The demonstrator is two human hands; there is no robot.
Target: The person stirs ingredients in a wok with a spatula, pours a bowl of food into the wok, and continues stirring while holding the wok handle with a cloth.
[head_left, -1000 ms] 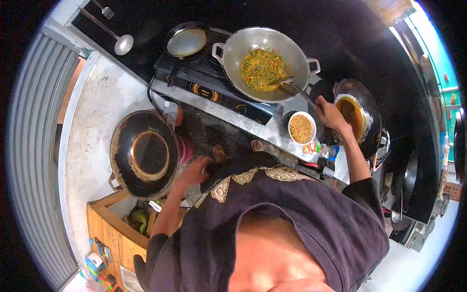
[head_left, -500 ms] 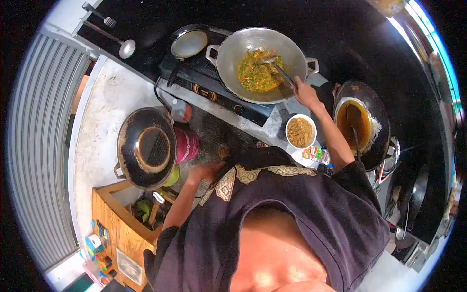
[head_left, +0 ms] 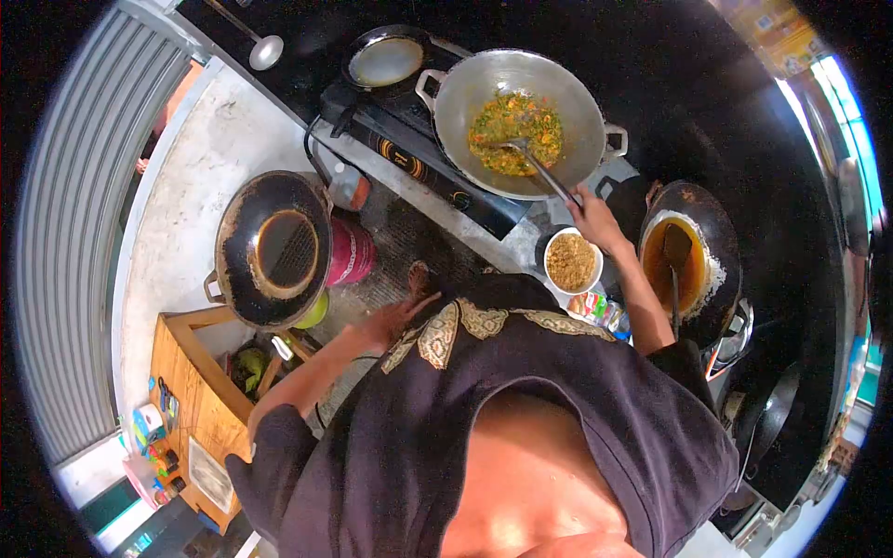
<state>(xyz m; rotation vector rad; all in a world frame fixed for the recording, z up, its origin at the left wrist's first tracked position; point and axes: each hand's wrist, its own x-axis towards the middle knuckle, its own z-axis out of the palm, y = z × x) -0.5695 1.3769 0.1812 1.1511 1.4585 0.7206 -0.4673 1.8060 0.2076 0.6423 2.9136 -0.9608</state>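
My right hand (head_left: 597, 223) is closed round the handle of a metal spatula (head_left: 542, 170). The spatula's blade rests in chopped green and orange food (head_left: 521, 116) inside a large silver two-handled wok (head_left: 581, 116), which stands over the stove (head_left: 409, 163). My left hand (head_left: 395, 321) hangs low beside my dark shirt, fingers stretched out and holding nothing. Just below my right hand is a white tub of brown crumbly seasoning (head_left: 570, 260). To the right, a dark wok (head_left: 716, 219) contains brown oil with another spatula (head_left: 676, 249) in it.
A small pan (head_left: 386, 62) sits at the stove's back left. Another blackened wok (head_left: 233, 242) is at left, near a pink container (head_left: 351, 253) and a wooden cabinet (head_left: 191, 377). Packets (head_left: 595, 307) lie by the tub. A ladle (head_left: 266, 52) rests on the black counter.
The spatula blade has shifted toward the lower left of the food. My left hand's fingers now show more plainly, stretched out. The whole view has tilted slightly.
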